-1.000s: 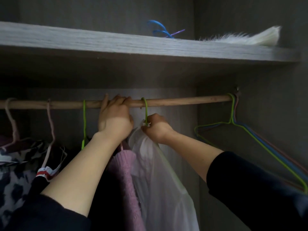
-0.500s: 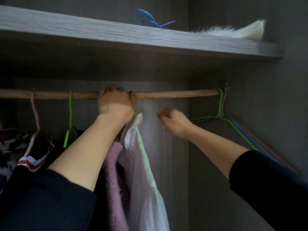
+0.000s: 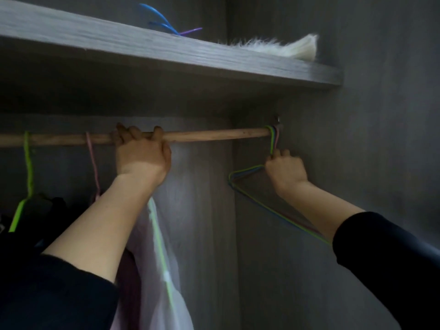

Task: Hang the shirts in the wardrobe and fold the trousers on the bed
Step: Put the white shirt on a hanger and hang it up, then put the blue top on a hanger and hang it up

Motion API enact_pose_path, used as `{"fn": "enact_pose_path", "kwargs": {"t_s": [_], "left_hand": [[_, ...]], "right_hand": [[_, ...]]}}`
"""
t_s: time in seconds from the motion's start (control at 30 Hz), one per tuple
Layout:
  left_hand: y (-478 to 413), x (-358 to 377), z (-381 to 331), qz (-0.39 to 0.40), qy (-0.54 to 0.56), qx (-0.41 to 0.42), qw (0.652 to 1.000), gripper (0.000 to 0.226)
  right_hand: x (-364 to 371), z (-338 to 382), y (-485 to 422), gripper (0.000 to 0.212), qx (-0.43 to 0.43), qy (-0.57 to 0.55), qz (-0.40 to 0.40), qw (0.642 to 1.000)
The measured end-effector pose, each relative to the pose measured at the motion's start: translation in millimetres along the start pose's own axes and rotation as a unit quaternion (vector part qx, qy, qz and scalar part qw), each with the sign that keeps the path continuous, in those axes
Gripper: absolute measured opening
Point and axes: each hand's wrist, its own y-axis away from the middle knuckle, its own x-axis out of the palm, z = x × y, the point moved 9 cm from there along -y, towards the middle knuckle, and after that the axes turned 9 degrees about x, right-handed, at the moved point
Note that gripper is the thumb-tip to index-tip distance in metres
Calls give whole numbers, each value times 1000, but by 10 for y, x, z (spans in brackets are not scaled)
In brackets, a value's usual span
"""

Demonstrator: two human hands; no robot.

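Note:
Inside the wardrobe a wooden rail [image 3: 214,135] runs left to right. My left hand [image 3: 140,156] grips the rail, fingers curled over it, just above a sheer white shirt [image 3: 164,270] that hangs on a green hanger. The shirt's hanger hook is hidden behind that hand. At the rail's right end hang several empty wire hangers [image 3: 247,172], green, blue and pink. My right hand [image 3: 284,170] grips their necks just under the hooks. A pink knit garment [image 3: 128,282] hangs left of the white shirt, mostly hidden by my left arm.
A grey shelf [image 3: 166,51] spans above the rail, carrying blue and purple hangers [image 3: 166,25] and a white furry item [image 3: 285,47]. On the rail's left are a green hanger [image 3: 27,167] with dark clothing and a pink hook [image 3: 91,163]. The wardrobe's side wall [image 3: 369,139] stands at right.
My right hand let go of the white shirt's hanger, moved right along the rail and took hold of the empty hangers. My left hand stayed on the rail.

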Motion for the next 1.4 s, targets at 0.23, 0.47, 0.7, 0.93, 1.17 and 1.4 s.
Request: {"fn": "enact_pose_path", "kwargs": {"t_s": [0.23, 0.47, 0.7, 0.93, 1.17, 1.4], "left_hand": [[-1, 8, 27, -6, 6, 7, 1000, 47], [-7, 20, 32, -15, 14, 7, 1000, 49], [0, 71, 51, 16, 14, 6, 1000, 55], [285, -28, 22, 23, 108, -14, 994, 66], [818, -324, -750, 59, 153, 44, 985, 58], [1588, -1066, -2145, -19, 306, 97, 947, 38]], "right_hand": [[46, 82, -44, 28, -28, 6, 38, 999], [-54, -40, -175, 27, 151, -377, 116, 907], [-120, 231, 18, 19, 130, -475, 94, 865], [-252, 221, 712, 19, 84, -523, 105, 841], [-371, -361, 1376, 14, 114, -582, 260, 762], [-671, -1799, 2328, 11, 123, -593, 354, 713]]}}
